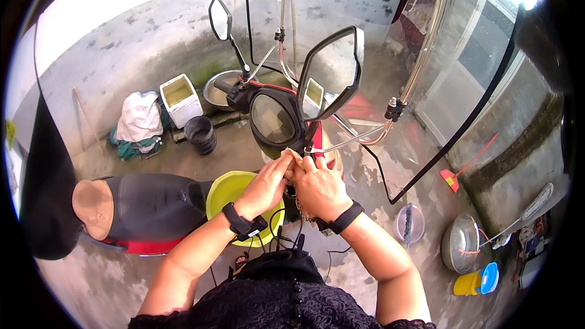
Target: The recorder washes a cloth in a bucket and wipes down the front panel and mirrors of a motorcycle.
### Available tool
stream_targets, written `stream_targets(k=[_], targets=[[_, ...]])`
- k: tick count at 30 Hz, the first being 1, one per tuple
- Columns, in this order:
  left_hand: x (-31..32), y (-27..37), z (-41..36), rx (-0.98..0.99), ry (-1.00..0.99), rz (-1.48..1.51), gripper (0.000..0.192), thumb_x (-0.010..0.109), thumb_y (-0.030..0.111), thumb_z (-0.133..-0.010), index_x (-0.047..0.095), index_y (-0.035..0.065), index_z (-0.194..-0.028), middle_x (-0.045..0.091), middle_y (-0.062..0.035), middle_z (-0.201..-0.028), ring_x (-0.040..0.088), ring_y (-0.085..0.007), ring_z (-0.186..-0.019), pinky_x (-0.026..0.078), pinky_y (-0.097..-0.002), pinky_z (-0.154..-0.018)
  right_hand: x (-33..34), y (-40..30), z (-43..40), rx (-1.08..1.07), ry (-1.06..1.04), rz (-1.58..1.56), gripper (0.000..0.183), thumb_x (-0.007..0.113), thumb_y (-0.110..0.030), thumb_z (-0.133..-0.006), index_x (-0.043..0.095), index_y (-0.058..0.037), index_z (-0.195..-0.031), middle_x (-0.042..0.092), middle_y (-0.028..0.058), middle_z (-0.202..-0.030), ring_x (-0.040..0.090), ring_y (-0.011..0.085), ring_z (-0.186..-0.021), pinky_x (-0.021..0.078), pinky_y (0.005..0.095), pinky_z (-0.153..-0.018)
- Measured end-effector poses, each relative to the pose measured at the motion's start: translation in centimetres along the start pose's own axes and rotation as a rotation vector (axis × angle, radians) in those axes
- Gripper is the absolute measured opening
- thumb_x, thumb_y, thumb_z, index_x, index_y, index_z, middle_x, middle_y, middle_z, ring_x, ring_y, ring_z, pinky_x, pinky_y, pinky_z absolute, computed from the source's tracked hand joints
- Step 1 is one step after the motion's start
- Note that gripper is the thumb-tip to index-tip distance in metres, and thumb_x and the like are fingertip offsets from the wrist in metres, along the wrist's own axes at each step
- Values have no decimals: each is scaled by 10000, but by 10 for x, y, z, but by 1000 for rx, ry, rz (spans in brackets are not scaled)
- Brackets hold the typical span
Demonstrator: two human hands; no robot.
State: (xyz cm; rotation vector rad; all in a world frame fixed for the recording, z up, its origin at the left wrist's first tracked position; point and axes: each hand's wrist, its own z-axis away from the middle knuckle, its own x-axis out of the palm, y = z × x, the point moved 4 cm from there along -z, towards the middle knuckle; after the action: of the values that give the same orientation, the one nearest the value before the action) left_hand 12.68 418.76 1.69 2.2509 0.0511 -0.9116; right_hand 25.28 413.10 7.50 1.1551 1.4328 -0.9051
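Observation:
Both hands meet at the handlebar of a red and black scooter, below its instrument cluster (273, 119). My left hand (269, 183) presses on a tan cloth (292, 154) with its fingers together. My right hand (322, 187) is curled beside it, with fingers around the dark handlebar grip (312, 135) and part of the cloth; more patterned cloth hangs beneath the palm. The near mirror (331, 73) stands just above the right hand, the far mirror (220, 18) further off. A yellow-green basin (224, 192) sits left of the hands, beside the black scooter seat (151, 201).
Metal tubes (422, 55) hold a clear rain shield. By the wall stand a white foam box (185, 109), a black bucket (201, 135), a metal basin (210, 93) and a white sack (140, 116). Right lie a pink bucket (409, 224), a steel basin (459, 242) and a red broom (450, 180).

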Motion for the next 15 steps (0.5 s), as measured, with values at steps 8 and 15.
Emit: stream_targets(k=[8, 15], targets=[[-9, 14, -9, -161, 21, 85, 646, 683, 69, -853, 410, 30, -1437, 481, -200, -1425, 486, -367, -1310, 427, -414, -1077, -24, 57, 54, 322, 145, -84, 224, 612, -127, -815, 680, -49, -1014, 581, 176, -942, 610, 378, -900, 530, 449, -800], [15, -4, -18, -54, 33, -4, 717, 769, 241, -836, 424, 21, -1425, 485, -183, -1418, 491, -384, -1281, 409, -431, -1076, -25, 71, 51, 314, 296, -385, 415, 624, -201, -897, 594, -55, -1284, 571, 197, -1171, 627, 394, -1002, 532, 443, -837]])
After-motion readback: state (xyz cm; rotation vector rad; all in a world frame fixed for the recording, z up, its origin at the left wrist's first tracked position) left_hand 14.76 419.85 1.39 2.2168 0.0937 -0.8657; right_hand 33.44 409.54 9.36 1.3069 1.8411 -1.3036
